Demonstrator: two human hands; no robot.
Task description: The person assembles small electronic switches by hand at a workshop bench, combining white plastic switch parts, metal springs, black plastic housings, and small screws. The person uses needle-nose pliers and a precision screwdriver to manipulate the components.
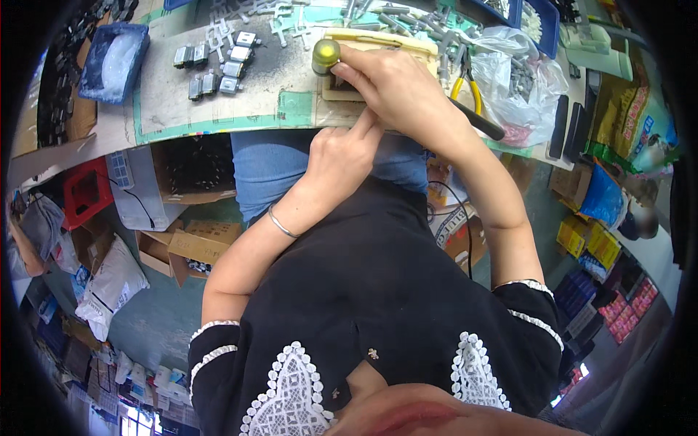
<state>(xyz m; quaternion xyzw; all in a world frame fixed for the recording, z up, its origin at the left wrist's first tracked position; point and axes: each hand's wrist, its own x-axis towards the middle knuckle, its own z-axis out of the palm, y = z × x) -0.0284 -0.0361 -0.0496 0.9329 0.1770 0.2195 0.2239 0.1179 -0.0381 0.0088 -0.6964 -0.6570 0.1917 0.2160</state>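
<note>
Taking the cream tray (389,38) at the front edge of the tabletop (163,105) as landmark. Pinching, with thumb and bent forefinger of the right grip (400,81), a tool with a round yellow-green end (326,56). Holding that end upright at the tray's left side, overlapping the rim in this view; cannot tell whether touching. Jutting out from under the right wrist, to the right of the tray, a black handle (483,125); cannot tell whether joined to the yellow-green end beneath the palm.

Nearer the body than the tray, the left grip (340,160), knuckles bent, one finger reaching up to just beneath the right palm. Fingertips partly hidden; cannot tell whether pinching anything. Around the left wrist, a silver bangle (282,221).

Left of the tray, well apart: small metal blocks (233,69) in a loose cluster; farther left, a blue tub (89,81) with whitish contents. Beyond the tray's left corner: pale forked parts (282,27), heaped. Right of the tray: pliers with yellow handles (475,94), jaws pointing away from the body; just beside, a clear plastic bag (502,109) with grey pieces inside. Farther right of the tray: dark bars (558,127), lying side by side.
</note>
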